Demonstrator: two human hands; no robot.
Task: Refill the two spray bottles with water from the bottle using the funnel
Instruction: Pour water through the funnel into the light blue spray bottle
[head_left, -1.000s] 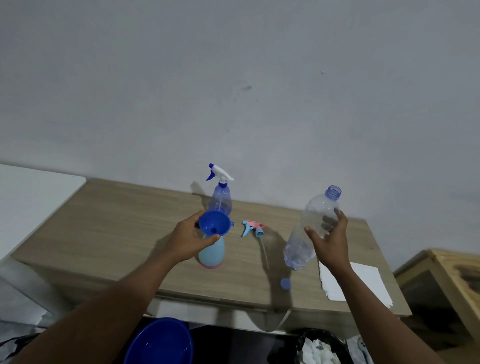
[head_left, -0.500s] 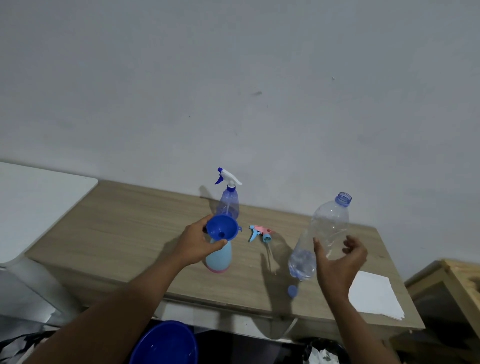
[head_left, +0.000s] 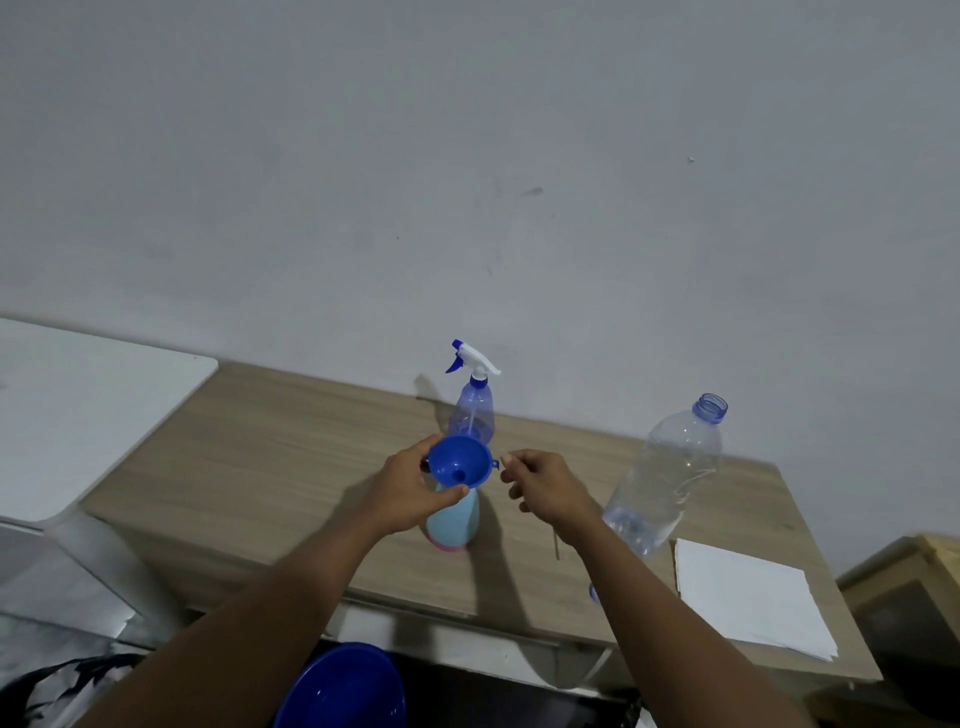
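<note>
Funnel (head_left: 460, 467), judged light stiff plastic, sits in pale spray bottle (head_left: 452, 525), my left hand (head_left: 410, 493) gripping its rim; right hand (head_left: 545, 483) grip unclear.

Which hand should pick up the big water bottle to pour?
Right, probably. The right hand is free and nearer the water bottle; the left hand is holding the funnel on the light blue spray bottle.

A simple home room was indicated: a light wood-grain laminate table (head_left: 291, 447) was set against a scuffed grey painted wall (head_left: 467, 156), and a round blue plastic basin (head_left: 343, 691) was seen below it.
</note>
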